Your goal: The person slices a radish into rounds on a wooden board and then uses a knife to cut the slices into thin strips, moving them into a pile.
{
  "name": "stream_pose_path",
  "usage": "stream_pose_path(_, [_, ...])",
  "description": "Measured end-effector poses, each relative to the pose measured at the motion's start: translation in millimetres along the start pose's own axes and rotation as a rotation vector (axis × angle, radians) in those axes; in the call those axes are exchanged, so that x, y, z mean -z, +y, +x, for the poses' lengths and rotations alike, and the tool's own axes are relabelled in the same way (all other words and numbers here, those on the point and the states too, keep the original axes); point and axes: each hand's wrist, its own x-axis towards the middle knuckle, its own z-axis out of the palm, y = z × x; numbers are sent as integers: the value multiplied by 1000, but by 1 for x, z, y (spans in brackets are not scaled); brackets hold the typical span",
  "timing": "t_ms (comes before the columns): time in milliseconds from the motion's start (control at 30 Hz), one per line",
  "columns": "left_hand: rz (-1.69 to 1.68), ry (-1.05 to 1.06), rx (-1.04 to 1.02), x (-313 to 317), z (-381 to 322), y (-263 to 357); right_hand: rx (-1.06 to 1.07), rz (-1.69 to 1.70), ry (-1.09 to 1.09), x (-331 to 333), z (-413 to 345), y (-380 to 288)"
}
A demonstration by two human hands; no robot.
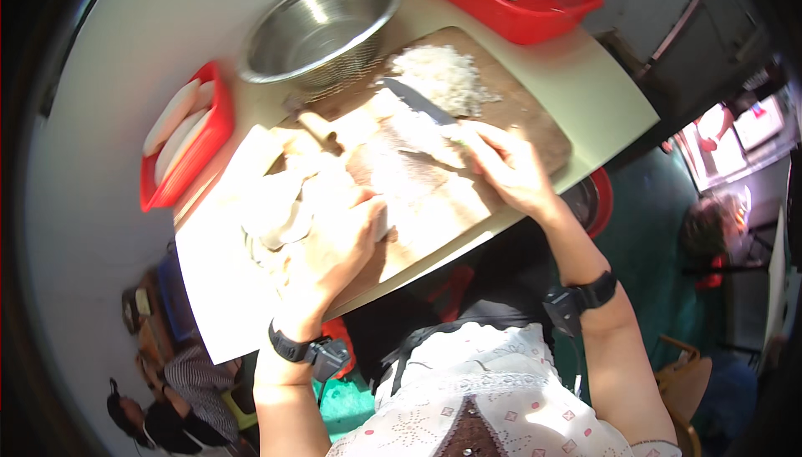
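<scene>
My right hand [510, 169] is closed on the handle of a kitchen knife [420, 101]. The blade points up and left over a wooden cutting board [526, 112], its tip beside a heap of finely chopped white food [442, 78]. My left hand [351, 231] rests at the board's lower left with fingers curled around a pale piece [381, 222], which glare partly hides. Left of that hand lie whitish peelings or slices [285, 219], washed out by sunlight. What looks like a wooden handle [316, 126] lies near the board's upper left edge.
A steel colander [319, 31] stands behind the board. At left, a red basket [219, 112] holds several long white vegetables [182, 137]. A red plastic tray [532, 21] sits at the back right of the table [601, 87]. A seated person [182, 413] is at lower left, beyond the table.
</scene>
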Motion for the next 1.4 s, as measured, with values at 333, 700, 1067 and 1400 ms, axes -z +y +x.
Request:
stream_pose_path(333, [-33, 116, -32, -6, -2, -10, 328, -501, 5, -40, -28, -19])
stream_pose_path(700, [-164, 198, 60, -13, 10, -28, 183, -522, -93, -41, -20, -28])
stream_pose_path(1067, [-251, -128, 389, -5, 37, -32, 394, -691, 54, -30, -18, -15])
stream_pose_path(1400, [-163, 99, 59, 11, 61, -28, 569, -800, 81, -17, -14, -9])
